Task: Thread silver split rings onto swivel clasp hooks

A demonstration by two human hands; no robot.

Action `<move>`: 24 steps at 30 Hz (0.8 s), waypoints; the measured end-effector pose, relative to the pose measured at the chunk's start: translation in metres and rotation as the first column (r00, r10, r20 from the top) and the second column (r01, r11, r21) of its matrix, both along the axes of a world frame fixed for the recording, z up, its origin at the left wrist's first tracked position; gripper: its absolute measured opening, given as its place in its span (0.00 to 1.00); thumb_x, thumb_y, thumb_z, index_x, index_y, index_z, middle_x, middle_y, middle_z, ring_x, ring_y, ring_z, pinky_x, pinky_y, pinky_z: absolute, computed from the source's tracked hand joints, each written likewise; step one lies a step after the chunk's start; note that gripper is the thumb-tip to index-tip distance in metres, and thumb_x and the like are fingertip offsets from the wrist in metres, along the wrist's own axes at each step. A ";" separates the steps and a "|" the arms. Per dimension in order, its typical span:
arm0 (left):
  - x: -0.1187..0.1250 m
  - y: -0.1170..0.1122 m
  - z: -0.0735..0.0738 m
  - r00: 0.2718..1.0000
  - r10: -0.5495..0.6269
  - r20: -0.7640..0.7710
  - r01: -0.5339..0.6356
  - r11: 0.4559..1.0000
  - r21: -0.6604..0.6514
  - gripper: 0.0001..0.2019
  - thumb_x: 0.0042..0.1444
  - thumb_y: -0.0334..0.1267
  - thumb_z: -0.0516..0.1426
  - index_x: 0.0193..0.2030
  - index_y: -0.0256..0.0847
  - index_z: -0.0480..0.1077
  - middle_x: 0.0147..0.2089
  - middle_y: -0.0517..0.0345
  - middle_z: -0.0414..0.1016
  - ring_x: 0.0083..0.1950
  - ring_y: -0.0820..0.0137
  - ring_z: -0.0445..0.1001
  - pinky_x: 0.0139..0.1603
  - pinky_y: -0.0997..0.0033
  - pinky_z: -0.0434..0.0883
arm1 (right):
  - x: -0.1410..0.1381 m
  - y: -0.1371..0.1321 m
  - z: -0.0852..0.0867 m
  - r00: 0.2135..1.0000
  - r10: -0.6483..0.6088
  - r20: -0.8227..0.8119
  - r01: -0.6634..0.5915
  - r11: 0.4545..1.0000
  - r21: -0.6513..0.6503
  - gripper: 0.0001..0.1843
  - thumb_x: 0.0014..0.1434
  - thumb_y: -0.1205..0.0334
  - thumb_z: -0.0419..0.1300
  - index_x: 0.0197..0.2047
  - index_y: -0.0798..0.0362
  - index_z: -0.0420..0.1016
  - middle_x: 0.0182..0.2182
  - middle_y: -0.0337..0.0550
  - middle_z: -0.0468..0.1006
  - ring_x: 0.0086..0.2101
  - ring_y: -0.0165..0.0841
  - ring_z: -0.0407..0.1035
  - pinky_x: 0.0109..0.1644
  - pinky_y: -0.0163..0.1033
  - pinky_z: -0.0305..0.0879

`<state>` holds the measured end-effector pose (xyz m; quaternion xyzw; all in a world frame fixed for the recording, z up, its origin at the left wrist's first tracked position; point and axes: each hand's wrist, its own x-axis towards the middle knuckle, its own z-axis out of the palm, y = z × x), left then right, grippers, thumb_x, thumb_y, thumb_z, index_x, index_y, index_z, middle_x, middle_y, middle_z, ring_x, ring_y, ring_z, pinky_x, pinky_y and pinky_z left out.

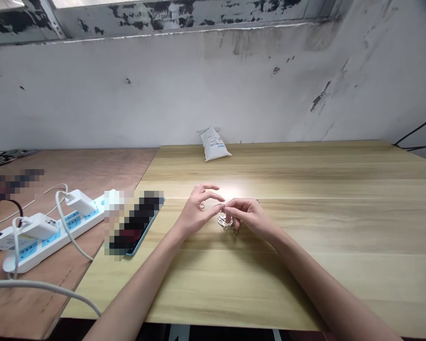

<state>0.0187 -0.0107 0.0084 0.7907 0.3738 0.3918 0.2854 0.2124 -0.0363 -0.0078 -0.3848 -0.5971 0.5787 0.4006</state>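
Observation:
My right hand (250, 213) is closed in a pinch on a small silver metal piece, too small to make out fully. Beneath its fingers is a cluster of shiny metal clasps and rings (226, 223); I cannot tell whether it hangs from the hand or rests on the table. My left hand (198, 210) is open, its fingers apart and curved, with the thumb tip at the pinched piece. A thin metal ring (202, 206) shows beside the left palm. Part of another small metal loop (258, 201) peeks out behind the right hand.
A phone (142, 222), partly blurred out, lies left of my hands on the wooden table (341, 218). Farther left, a white power strip (71, 227) holds chargers and cables. A white plastic packet (215, 144) sits at the back near the wall.

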 end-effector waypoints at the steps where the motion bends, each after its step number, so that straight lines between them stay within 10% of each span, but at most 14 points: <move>1: 0.000 0.000 0.001 1.000 0.013 0.014 -0.013 0.999 -0.043 0.03 0.57 0.39 0.62 0.37 0.46 0.77 0.53 0.53 0.71 0.59 0.60 0.67 0.60 0.56 0.64 | 0.000 0.000 -0.001 1.000 -0.026 0.002 0.026 1.000 0.006 0.19 0.57 0.46 0.63 0.38 0.56 0.79 0.27 0.41 0.77 0.21 0.25 0.66 0.25 0.33 0.67; 24: -0.003 0.001 -0.001 0.991 -0.133 -0.001 0.131 0.973 -0.188 0.04 0.56 0.38 0.61 0.32 0.44 0.77 0.56 0.54 0.71 0.62 0.60 0.64 0.63 0.53 0.62 | 0.000 -0.001 0.003 0.999 -0.044 0.003 0.044 0.996 -0.078 0.16 0.57 0.50 0.64 0.30 0.56 0.79 0.15 0.35 0.70 0.18 0.27 0.64 0.25 0.34 0.63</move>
